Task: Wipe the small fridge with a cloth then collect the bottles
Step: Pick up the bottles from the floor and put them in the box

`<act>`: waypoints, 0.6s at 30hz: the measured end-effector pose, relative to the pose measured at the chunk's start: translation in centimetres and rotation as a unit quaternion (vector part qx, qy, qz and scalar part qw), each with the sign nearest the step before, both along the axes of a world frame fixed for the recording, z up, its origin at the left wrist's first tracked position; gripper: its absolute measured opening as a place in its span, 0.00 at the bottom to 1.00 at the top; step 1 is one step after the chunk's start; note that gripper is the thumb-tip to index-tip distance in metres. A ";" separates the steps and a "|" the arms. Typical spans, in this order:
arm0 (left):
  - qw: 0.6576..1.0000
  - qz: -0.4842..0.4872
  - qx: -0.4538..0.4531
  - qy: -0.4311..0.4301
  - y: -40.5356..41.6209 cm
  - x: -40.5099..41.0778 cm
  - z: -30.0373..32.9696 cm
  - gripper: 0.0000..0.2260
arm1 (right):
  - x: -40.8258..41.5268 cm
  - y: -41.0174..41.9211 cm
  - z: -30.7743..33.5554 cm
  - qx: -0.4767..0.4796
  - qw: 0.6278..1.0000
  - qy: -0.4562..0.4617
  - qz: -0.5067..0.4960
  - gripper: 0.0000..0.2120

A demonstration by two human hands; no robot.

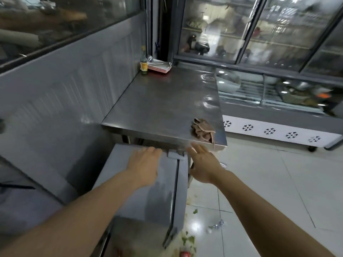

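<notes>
Steel kitchen counter corner, both my hands reaching, nothing held.
Left hand (146,162) flat and open on small fridge (148,191) top; right hand (201,164) open, fingers spread, just below cloth (203,130) bunched at steel table (159,101) edge. Cloth looks soft, light: pinch the bunch. Glass bottle (143,64) at back corner, probably fragile: grip the body.

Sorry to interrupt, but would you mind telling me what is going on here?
A person is at a small fridge beside a steel table. The left hand lies flat on the fridge top; the right hand is open, reaching toward the cloth on the table's near corner. Neither hand holds anything. A crushed bottle lies on the floor.
</notes>
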State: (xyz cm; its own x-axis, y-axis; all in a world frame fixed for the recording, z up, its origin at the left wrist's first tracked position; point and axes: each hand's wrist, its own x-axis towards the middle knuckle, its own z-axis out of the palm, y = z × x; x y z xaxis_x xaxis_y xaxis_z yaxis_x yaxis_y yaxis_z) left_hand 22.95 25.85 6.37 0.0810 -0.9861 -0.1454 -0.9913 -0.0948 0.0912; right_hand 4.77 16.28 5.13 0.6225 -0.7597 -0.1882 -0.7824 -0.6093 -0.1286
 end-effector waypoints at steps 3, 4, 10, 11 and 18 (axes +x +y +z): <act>1.000 -0.011 0.005 -0.003 5.3 0.6 -0.2 0.28 | 0.2 6.0 0.3 0.003 1.000 0.019 -0.007 0.38; 1.000 -0.010 0.009 0.001 7.1 0.8 -0.4 0.28 | 0.4 8.0 0.3 0.007 1.000 0.023 -0.008 0.38; 0.998 -0.009 0.057 0.019 17.6 2.2 -3.2 0.27 | 1.4 18.9 -2.0 0.066 0.997 0.039 -0.009 0.38; 0.998 -0.006 0.064 0.018 19.1 2.5 -4.0 0.26 | 1.5 20.4 -2.7 0.080 0.996 0.041 -0.010 0.38; 0.986 0.057 0.148 0.043 27.0 3.6 -10.5 0.25 | 2.0 26.5 -9.5 0.143 0.986 0.078 0.022 0.37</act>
State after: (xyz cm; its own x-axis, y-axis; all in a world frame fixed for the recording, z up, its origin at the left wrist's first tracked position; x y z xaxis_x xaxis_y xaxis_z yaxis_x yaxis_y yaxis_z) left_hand 26.51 52.83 -4.14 0.1646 -0.8847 -0.4362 -0.9624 -0.2410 0.1255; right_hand 6.74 42.83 -4.33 0.6009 -0.6345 -0.4862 -0.7795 -0.5997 -0.1807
